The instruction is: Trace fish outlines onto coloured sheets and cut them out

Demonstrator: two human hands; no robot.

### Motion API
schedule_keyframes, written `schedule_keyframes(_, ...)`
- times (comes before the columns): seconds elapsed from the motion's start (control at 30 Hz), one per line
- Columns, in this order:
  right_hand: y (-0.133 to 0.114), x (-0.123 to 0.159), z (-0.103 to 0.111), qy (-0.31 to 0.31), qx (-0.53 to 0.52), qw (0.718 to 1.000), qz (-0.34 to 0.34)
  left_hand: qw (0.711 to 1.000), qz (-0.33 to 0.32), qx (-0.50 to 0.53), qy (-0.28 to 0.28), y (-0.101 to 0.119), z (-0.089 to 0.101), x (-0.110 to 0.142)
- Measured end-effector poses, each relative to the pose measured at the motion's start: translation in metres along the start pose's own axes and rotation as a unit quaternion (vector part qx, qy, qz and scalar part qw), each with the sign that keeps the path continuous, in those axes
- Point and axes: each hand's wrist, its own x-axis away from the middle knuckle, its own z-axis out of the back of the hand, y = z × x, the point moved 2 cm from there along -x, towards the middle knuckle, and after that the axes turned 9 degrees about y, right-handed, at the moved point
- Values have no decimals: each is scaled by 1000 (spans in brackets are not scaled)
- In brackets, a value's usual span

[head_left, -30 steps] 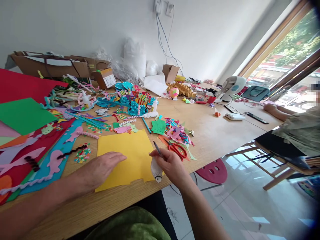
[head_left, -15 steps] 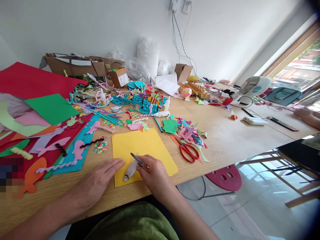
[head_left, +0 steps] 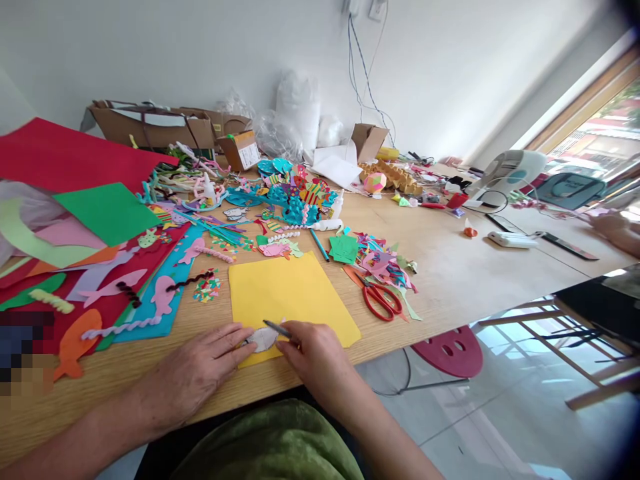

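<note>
A pale grey paper fish (head_left: 261, 340) lies near the front edge of a yellow sheet of paper (head_left: 285, 287). My left hand (head_left: 213, 357) rests flat at the sheet's left edge, its stretched fingertips touching the left end of the fish. In my right hand (head_left: 320, 353) is a dark pen (head_left: 275, 327), held slanted over the fish with one end pointing up and left. My right fingers also sit close to the right end of the fish; whether they touch it is hidden.
Red-handled scissors (head_left: 381, 300) and paper scraps (head_left: 377, 257) lie to the right. A teal pen (head_left: 320, 245) is behind the sheet. Coloured papers and an orange paper fish (head_left: 77, 343) cover the left. Another person's hand (head_left: 613, 230) rests at the far right.
The paper fish has turned from a steep slant to lie more sideways. My left fingers have moved right onto its end. My right hand still holds the pen.
</note>
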Motion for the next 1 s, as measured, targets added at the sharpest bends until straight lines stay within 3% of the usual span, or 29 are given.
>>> schedule_keyframes(0.13, 3, -8, 15, 42, 12, 997, 60, 1000, -1, 0, 3, -1, -2, 1)
schedule_keyframes(0.23, 2, -18, 10, 0, -2, 988, 156, 1000, 11, 13, 11, -3, -2, 1)
schedule_keyframes(0.33, 5, -26, 0, -39, -17, 979, 201, 997, 31, 69, 10, -9, 3, -2)
schedule_keyframes(0.57, 8, -28, -4, -49, -37, 980, 188, 976, 81, 199, -41, -29, 14, -8)
schedule_keyframes(1.0, 5, -23, 0, -69, -34, 987, 140, 978, 51, 200, -17, -24, 11, -9)
